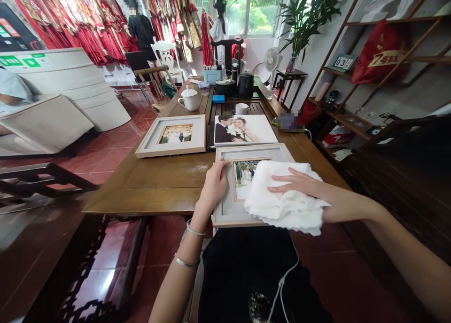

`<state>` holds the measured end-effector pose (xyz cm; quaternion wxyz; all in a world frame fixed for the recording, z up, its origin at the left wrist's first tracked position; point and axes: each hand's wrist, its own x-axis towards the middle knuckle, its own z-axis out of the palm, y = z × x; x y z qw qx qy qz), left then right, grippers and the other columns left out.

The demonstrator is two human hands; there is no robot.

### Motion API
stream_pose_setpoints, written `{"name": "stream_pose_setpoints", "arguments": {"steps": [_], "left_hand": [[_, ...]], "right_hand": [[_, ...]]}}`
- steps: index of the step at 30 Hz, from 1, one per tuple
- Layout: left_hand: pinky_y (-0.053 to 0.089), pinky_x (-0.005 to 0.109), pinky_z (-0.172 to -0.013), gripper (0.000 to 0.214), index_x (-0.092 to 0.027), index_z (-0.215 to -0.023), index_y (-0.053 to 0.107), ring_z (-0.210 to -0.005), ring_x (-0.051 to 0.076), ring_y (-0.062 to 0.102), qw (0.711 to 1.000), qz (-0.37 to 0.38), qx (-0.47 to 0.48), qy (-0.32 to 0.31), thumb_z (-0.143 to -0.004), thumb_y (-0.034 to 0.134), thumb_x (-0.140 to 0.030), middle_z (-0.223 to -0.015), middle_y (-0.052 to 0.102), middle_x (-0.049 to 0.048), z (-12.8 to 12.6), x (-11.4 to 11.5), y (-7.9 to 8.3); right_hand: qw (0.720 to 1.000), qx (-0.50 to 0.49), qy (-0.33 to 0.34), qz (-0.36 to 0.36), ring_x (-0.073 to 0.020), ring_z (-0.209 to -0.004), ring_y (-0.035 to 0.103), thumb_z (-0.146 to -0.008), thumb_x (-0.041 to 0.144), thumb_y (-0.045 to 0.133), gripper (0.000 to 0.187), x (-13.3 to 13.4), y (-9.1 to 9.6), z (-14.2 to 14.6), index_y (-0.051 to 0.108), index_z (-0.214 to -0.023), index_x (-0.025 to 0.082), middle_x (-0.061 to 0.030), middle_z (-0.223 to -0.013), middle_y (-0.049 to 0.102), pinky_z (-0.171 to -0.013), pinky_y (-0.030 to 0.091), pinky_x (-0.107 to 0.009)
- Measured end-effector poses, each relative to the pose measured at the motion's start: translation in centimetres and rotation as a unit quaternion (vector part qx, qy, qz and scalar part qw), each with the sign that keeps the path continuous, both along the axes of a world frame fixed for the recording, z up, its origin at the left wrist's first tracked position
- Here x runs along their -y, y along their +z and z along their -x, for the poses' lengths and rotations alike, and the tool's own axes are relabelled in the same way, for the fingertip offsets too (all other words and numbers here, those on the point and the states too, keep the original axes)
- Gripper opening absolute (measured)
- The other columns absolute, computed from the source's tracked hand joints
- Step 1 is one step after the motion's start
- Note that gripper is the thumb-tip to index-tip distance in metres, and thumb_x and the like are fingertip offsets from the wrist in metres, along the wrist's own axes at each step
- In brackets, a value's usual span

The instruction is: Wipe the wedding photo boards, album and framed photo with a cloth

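Note:
A white-framed wedding photo (235, 208) lies flat at the near edge of the wooden table (165, 182). My left hand (213, 186) rests on the frame's left side, fingers curled over its edge, steadying it. My right hand (299, 184) lies flat, fingers stretched out, on a white folded cloth (285, 205) that covers the right half of the frame. A second white frame (172, 135) and an unframed photo print (243, 129) lie farther back on the table.
Behind the pictures stand a white teapot (189, 99), a white cup (241, 108), dark kettles (245, 84) and a phone (289, 122). Wooden shelves (355, 121) line the right wall. Red garments (81, 27) hang at the back left, where two people stand. A white sofa (45, 121) sits left.

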<state>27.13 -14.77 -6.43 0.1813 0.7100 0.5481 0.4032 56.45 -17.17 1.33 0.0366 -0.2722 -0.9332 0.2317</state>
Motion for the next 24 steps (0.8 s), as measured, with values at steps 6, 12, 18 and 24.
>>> {"name": "stream_pose_setpoints", "arguments": {"steps": [6,12,18,24], "left_hand": [[0.039,0.044,-0.111,0.040,-0.018,-0.111,0.060,-0.134,0.023,0.046,1.000,-0.008,-0.006,-0.002,-0.085,0.036,0.001,-0.124,0.066,0.0107,0.0,-0.2,-0.1],[0.038,0.045,-0.111,0.040,-0.018,-0.112,0.060,-0.135,0.023,0.044,1.000,0.002,-0.021,-0.014,-0.086,0.036,0.001,-0.129,0.062,0.0117,0.1,-0.2,0.1],[0.035,0.045,-0.114,0.041,-0.017,-0.111,0.060,-0.135,0.022,0.044,1.000,0.006,-0.022,-0.014,-0.084,0.037,0.003,-0.126,0.064,0.0121,0.1,-0.2,0.3],[0.035,0.046,-0.113,0.040,-0.017,-0.111,0.060,-0.135,0.023,0.044,1.000,0.011,-0.023,-0.016,-0.086,0.036,0.002,-0.126,0.064,0.0117,0.0,-0.1,0.4]], "right_hand": [[0.999,-0.010,-0.032,0.012,-0.0316,-0.139,0.035,-0.082,0.042,0.063,0.051,1.8,0.8,-2.1,0.056,-0.132,0.037,-0.0008,-0.140,0.055,-0.119,0.016,-0.057],[0.997,-0.013,-0.074,-0.011,-0.0312,-0.139,0.035,-0.087,0.039,0.057,0.039,0.0,0.1,-2.6,0.060,-0.126,0.042,0.0028,-0.132,0.061,-0.119,0.003,-0.061],[0.990,-0.015,-0.109,-0.087,-0.0294,-0.143,0.028,-0.093,0.035,0.044,0.037,-5.9,-1.7,-2.2,0.059,-0.127,0.035,0.0006,-0.140,0.055,-0.119,-0.006,-0.059],[0.968,-0.048,-0.183,-0.164,-0.0344,-0.141,0.032,-0.086,0.034,0.050,0.056,-10.4,-3.3,-1.0,0.044,-0.140,0.023,-0.0110,-0.147,0.046,-0.113,-0.005,-0.068]]}}
